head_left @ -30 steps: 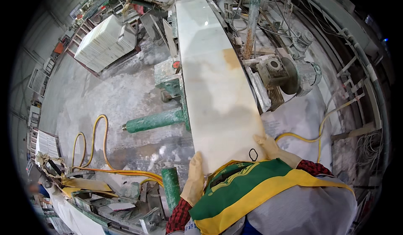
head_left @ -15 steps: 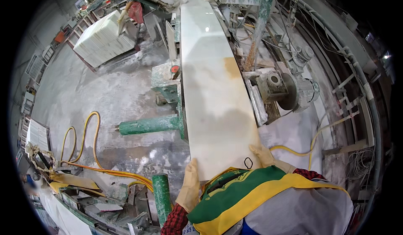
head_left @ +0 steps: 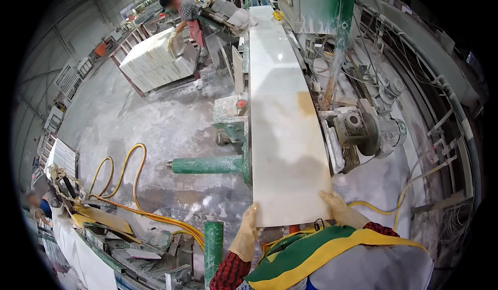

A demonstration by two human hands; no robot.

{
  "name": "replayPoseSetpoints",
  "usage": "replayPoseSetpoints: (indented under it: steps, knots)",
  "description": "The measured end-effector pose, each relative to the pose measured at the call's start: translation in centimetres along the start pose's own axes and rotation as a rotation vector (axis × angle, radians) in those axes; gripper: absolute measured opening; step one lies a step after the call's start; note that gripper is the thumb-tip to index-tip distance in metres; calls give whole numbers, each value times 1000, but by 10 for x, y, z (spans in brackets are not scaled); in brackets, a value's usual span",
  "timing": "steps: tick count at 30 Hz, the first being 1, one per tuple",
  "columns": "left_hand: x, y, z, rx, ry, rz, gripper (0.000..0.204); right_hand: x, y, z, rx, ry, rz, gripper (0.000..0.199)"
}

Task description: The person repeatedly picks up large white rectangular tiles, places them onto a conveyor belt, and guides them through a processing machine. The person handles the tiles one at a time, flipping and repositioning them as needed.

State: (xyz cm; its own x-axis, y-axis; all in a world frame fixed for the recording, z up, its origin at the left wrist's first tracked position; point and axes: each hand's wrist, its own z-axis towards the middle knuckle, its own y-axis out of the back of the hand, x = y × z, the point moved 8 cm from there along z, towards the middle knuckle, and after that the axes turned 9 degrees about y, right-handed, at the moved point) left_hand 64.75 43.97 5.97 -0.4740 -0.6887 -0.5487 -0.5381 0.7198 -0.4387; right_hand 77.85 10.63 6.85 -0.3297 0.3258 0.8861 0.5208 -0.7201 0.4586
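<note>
Long pale polished stone slab with a tan patch [head_left: 282,129] lies flat on the green machine bed [head_left: 244,150], running from the person's waist away toward the far end of the line. Left hand [head_left: 245,234] in a yellowish glove grips the slab's near left corner — fingers flat along the left edge, thumb side against the near end. Right hand [head_left: 340,209], same kind of glove, rests on the near right corner, fingers spread narrow over the top face and edge.

Just right of the slab's right edge sits a dusty grey electric motor [head_left: 376,129] with a pulley. A green cylindrical roller arm [head_left: 207,164] sticks out from the bed's left side; another green post [head_left: 213,248] stands near the left hand. Yellow hoses [head_left: 129,186] loop over the dust-white floor [head_left: 155,119] on the left.

Far off, upper left — another person [head_left: 187,18] bends over a stack of white slabs on a rack [head_left: 155,59].
</note>
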Motion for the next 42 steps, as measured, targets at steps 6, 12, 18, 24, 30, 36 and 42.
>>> replayPoseSetpoints:
  steps: [6,12,18,24,30,36,42]
  knots:
    - [31,40,-28,63,172,-149,61,84,17,8,-39,-168,138,45]
    - [29,14,-63,41,131,-174,61,-43,-1,-11,-152,-353,341,50]
    - [32,18,-62,49,85,-231,56,23,-2,-32,-326,-149,413,60]
    - [30,17,-53,77,59,-225,55,-10,-65,-72,-329,-791,1179,63]
    - [26,11,-52,74,73,-185,54,28,-113,-54,-18,-483,1525,57]
    - [21,2,-67,-17,68,-44,54,21,-111,-43,-160,-448,1479,50]
    - [76,13,-70,90,230,272,40,38,-108,-36,-173,-321,1366,39]
